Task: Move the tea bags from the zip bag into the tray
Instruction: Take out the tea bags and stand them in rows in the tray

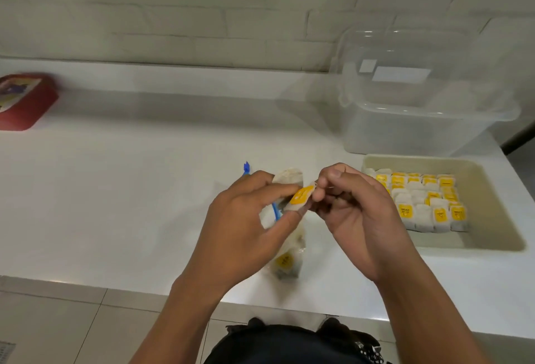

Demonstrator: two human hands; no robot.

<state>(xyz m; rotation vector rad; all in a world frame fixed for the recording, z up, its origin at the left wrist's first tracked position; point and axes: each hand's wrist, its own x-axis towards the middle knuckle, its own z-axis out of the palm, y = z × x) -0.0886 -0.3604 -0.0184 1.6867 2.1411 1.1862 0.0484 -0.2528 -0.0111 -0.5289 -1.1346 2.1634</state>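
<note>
A white paper tea bag with a yellow tag [301, 197] is pinched between the left hand [249, 219] and right hand [356, 213], above the clear plastic zip bag [289, 250]; right of the fingers, the beige plastic tray [492, 219] is lined with tea bags.

The zip bag [286, 248] lies on the counter [130, 204] near its front edge. Right of the bag sits the tray [492, 219], with tea bags [425, 201] standing in rows inside. A lidded storage box [419, 109] stands behind the tray. Far left of the bag, toward the wall [202, 10], rests a tin [23, 103].
</note>
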